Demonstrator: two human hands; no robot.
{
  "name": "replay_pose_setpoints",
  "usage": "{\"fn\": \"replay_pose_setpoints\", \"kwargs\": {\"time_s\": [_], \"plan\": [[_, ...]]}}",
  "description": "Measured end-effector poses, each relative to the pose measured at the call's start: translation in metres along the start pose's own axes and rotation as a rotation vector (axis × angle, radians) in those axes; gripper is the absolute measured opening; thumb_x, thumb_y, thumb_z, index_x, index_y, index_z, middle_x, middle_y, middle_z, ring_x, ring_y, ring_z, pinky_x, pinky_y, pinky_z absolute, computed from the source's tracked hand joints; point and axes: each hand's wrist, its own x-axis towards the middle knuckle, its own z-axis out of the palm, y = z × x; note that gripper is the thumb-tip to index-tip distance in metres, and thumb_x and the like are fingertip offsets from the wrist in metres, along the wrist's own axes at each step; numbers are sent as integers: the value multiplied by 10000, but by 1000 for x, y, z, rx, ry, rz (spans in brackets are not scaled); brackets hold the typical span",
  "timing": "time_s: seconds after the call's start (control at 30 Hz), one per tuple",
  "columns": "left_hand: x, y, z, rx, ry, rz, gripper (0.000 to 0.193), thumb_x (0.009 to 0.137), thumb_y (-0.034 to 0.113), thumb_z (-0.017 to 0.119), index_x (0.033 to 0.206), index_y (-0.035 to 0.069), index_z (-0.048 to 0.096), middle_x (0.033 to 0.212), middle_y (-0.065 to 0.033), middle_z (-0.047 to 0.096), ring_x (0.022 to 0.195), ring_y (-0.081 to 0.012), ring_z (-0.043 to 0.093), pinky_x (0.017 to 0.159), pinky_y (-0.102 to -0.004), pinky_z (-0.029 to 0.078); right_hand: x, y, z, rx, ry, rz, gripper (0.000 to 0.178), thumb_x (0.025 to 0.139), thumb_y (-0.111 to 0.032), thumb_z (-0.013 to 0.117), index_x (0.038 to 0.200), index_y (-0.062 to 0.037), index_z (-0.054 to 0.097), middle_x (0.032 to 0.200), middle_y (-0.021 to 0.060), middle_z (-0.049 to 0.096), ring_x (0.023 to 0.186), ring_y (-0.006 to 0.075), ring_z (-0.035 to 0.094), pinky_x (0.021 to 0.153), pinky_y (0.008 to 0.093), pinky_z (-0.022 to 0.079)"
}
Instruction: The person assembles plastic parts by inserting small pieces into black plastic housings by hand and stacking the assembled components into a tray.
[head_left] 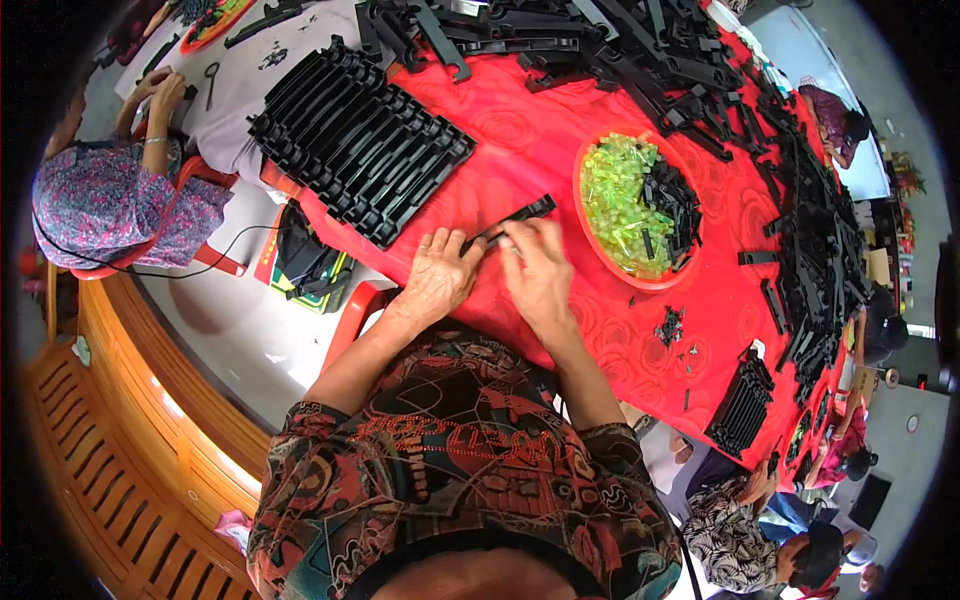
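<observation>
A long, narrow black plastic strip (pixel 530 211) lies slantwise between my hands on the red tablecloth. My left hand (pixel 443 270) is closed, its thumb and fingers gripping the strip's nearer end. My right hand (pixel 540 268) bends over the strip's middle with fingers closed against it, slightly blurred; a small part under those fingertips cannot be made out. Just right of it stands an orange-red basin (pixel 657 285) holding small clear yellow-green pieces (pixel 620 205) and small black pieces (pixel 680 215). Ahead and to the left lies a neat row of black plastic strips (pixel 360 140).
A large heap of black strips (pixel 640 60) covers the table's far side and runs down the right. Tiny black bits (pixel 670 325) lie right of my right hand. Another stack of strips (pixel 742 405) sits near the right edge. A person (pixel 130 200) sits at left; several others work at right.
</observation>
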Motion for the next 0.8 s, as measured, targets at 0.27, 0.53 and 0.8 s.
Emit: {"fn": "replay_pose_setpoints", "kwargs": {"time_s": [0.27, 0.53, 0.8], "plan": [[1, -18, 8, 11, 5, 60, 349, 793, 146, 534, 1127, 94, 620, 1014, -142, 562, 943, -310, 539, 823, -448, 449, 12, 74, -86, -477, 305, 215, 200, 804, -128, 643, 980, -47, 592, 938, 160, 553, 835, 339, 578, 678, 449, 484], [3, -2, -19, -81, 151, 71, 358, 786, 108, 591, 1141, 65, 582, 1076, -161, 525, 951, -313, 523, 801, -442, 447, 14, 83, -98, -582, 132, 336, 198, 798, -160, 650, 922, -42, 551, 922, 149, 547, 810, 362, 583, 651, 479, 472], [4, 14, -25, -461, 236, 38, 255, 793, 66, 650, 1042, 25, 611, 986, -130, 590, 901, -302, 575, 774, -383, 467, 12, 81, -102, -309, 379, 160, 110, 776, -54, 671, 827, -22, 578, 733, 92, 556, 603, 238, 538, 542, 348, 448]]}}
